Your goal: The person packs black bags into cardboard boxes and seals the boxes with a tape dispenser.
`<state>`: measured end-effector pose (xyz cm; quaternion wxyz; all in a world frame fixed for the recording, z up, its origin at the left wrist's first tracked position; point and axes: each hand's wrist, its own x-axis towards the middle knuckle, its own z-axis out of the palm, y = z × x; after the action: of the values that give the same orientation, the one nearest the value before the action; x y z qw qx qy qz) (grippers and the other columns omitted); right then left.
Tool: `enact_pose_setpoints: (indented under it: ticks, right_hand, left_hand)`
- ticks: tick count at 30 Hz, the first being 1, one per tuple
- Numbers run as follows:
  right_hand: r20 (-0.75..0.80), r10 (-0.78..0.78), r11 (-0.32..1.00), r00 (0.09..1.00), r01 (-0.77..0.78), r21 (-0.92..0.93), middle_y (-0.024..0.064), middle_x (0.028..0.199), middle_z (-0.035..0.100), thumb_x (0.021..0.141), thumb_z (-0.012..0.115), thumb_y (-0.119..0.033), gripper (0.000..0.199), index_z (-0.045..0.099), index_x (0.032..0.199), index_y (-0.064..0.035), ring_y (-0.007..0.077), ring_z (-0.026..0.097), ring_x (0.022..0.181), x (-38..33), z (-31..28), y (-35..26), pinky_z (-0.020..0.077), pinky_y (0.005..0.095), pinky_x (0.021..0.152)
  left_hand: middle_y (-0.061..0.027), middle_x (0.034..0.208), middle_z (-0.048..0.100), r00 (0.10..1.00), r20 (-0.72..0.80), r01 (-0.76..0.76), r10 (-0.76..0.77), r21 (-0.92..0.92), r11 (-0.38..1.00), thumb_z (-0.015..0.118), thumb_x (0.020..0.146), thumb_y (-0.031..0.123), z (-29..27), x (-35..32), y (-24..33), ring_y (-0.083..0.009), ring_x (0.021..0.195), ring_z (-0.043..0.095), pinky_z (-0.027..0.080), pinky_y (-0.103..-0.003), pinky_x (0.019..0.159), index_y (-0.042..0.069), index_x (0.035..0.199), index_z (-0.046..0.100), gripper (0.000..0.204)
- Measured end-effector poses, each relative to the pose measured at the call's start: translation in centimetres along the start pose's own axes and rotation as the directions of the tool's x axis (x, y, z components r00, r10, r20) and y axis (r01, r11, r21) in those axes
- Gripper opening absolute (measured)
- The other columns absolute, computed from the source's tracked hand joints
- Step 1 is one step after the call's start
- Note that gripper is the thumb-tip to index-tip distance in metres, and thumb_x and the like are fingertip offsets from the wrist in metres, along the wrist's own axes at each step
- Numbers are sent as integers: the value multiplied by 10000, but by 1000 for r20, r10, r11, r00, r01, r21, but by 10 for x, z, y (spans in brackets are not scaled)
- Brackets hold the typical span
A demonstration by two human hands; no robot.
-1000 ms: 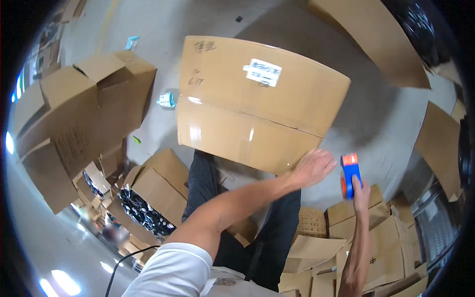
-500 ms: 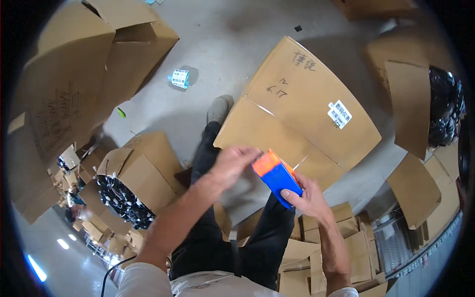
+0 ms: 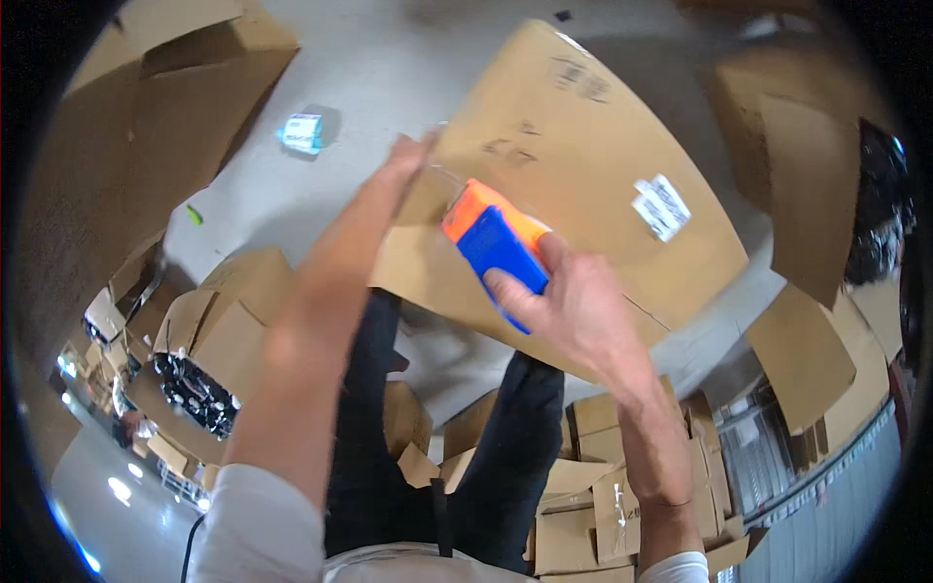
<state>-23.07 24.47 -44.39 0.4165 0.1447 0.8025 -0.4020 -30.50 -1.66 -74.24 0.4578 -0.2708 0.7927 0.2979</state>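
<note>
My right hand [image 3: 578, 301] grips a blue and orange tape dispenser [image 3: 501, 248] over the top of a large closed cardboard carton [image 3: 603, 175]. Its thumb lies on the blue side. From the dispenser's orange end a thin clear strip of tape [image 3: 449, 177] runs up and left to my left hand [image 3: 412, 155]. That hand is at the carton's left edge, fingers blurred and partly hidden, apparently closed on the tape's end. Handwriting and a white label [image 3: 663, 207] mark the carton's top.
A light-blue roll with a white label [image 3: 302, 133] lies on the grey floor, left of the carton. Open cartons stand at the left [image 3: 146, 146] and right [image 3: 807, 194], some with black plastic-wrapped contents [image 3: 194, 394]. Flattened and open boxes [image 3: 603, 505] lie near my legs.
Both hands have moved up and away from my body, the left to the carton's left edge, the right carrying the dispenser over the carton. The gap between left hand and dispenser has widened.
</note>
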Motion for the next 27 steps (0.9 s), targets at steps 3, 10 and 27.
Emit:
enact_pose_setpoints:
  ticks: [3, 10, 27]
  right_hand:
    - [-35, -9, 998, 999, 7, -59, 271, 760, 675, 857, 721, -473, 523, 648, 883, 45, 465, 691, 735, -65, -34, 76, 554, 520, 699]
    - [-55, 282, 940, 958, -287, -183, 243, 796, 692, 784, 802, -469, 497, 668, 920, -9, 423, 714, 755, -262, -109, 297, 578, 474, 694]
    - [-346, 427, 850, 836, -501, -161, 250, 912, 747, 836, 681, -607, 659, 732, 923, 44, 426, 723, 891, -80, 24, 515, 562, 486, 815]
  left_hand:
    - [-207, 1493, 540, 940, 275, -146, 201, -208, 967, 379, 1101, 544, 5, -55, 43, -292, 1356, 540, 463, -416, 1111, -19, 1503, 475, 698]
    - [-141, 1402, 608, 901, 425, 166, 93, -534, 829, 446, 1034, 666, -36, -75, 54, -266, 1188, 628, 541, -446, 1009, 41, 1472, 523, 767]
    - [-145, 1257, 685, 928, 346, 19, 136, -409, 912, 490, 1051, 567, 1, -11, 35, -275, 1136, 664, 554, -428, 963, 4, 1353, 606, 649]
